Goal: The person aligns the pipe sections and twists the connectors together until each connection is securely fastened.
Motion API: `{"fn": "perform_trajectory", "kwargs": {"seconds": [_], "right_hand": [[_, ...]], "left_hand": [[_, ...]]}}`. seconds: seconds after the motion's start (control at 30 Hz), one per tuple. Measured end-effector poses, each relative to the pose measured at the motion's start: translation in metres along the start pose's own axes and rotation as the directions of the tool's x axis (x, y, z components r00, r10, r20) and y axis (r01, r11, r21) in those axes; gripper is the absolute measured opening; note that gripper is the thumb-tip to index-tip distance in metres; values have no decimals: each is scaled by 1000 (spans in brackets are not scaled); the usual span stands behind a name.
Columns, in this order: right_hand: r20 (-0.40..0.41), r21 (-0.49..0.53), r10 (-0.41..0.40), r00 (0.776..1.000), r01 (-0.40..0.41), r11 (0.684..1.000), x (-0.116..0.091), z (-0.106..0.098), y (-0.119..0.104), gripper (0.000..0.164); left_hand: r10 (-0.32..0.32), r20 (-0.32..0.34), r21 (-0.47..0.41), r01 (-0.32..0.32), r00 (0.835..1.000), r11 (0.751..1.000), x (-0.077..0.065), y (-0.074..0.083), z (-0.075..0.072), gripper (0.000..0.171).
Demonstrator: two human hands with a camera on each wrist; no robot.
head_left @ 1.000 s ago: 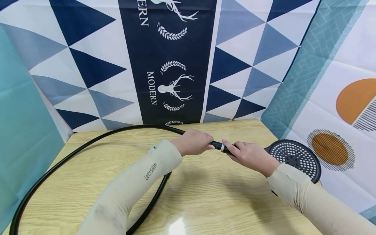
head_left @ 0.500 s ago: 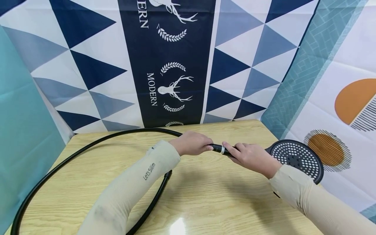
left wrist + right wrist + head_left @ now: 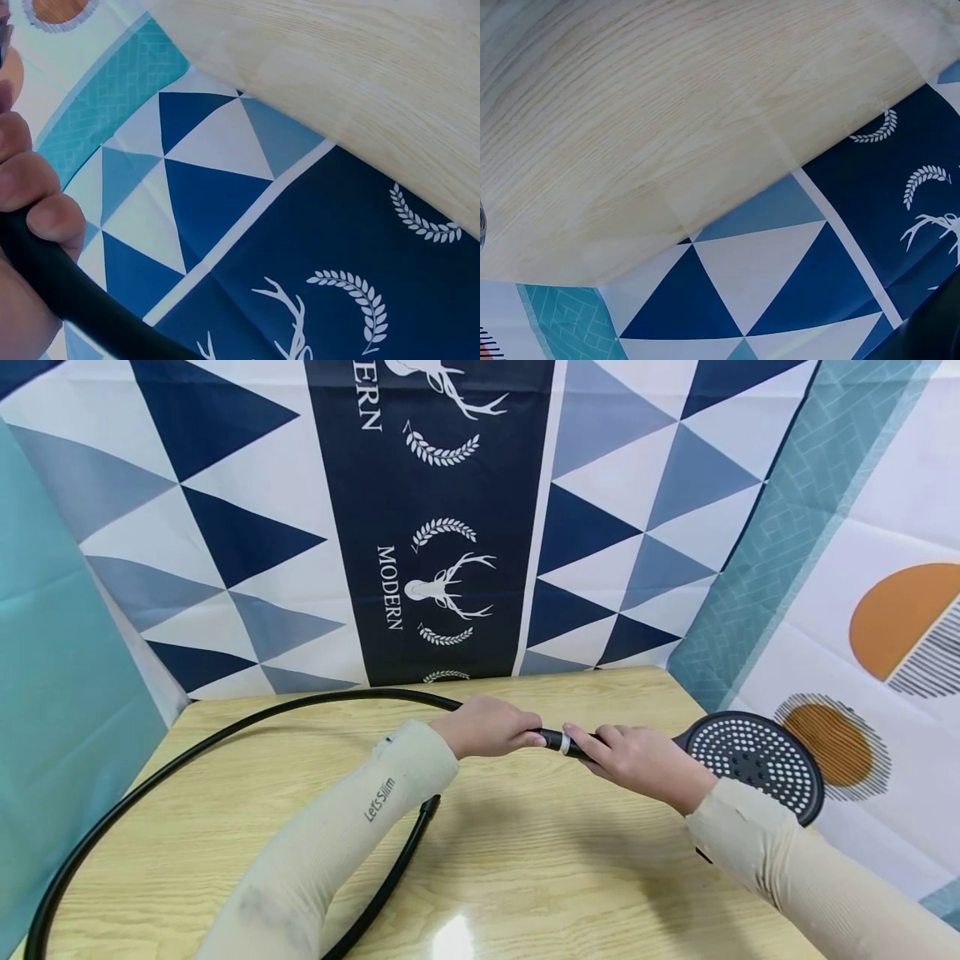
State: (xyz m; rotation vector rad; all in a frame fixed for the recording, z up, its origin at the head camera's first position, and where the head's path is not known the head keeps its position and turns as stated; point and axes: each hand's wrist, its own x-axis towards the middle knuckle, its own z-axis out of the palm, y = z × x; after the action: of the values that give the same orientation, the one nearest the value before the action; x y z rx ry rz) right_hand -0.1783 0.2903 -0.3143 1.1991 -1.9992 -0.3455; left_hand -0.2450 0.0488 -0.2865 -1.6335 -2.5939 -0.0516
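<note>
In the head view my left hand (image 3: 489, 727) grips the end of a black shower hose (image 3: 375, 693), just left of a white ring (image 3: 566, 743). My right hand (image 3: 648, 764) holds the handle of a black shower head (image 3: 757, 760), whose round perforated face shows beyond the wrist. Hose end and handle meet in line at the ring, held above the table. Curled fingers (image 3: 37, 180) lie round the hose in the left wrist view. The right wrist view shows only a dark piece (image 3: 930, 330) in its corner; the right hand is out of that frame.
The hose loops left over the wooden table (image 3: 525, 877) and back under the left forearm, its other end (image 3: 429, 807) lying beside that sleeve. Patterned cloth (image 3: 442, 527) stands behind the table. More cloth hangs at the left (image 3: 67, 710) and right (image 3: 885, 635).
Both hands keep their holds, with only slight shifts at the joint. The hose loop sits slightly lower in the head view than one second ago.
</note>
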Motion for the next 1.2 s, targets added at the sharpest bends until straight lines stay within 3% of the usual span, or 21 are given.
{"fn": "perform_trajectory", "kwargs": {"seconds": [0.83,1.2], "right_hand": [[-30,8,21,999,-20,1000,0,-5,-1,48],[-20,13,25,999,-25,1000,0,-5,0,50]], "left_hand": [[25,-128,60,-17,991,998,-3,9,-4,27],[7,-118,46,-1,993,999,-3,11,-6,27]]}}
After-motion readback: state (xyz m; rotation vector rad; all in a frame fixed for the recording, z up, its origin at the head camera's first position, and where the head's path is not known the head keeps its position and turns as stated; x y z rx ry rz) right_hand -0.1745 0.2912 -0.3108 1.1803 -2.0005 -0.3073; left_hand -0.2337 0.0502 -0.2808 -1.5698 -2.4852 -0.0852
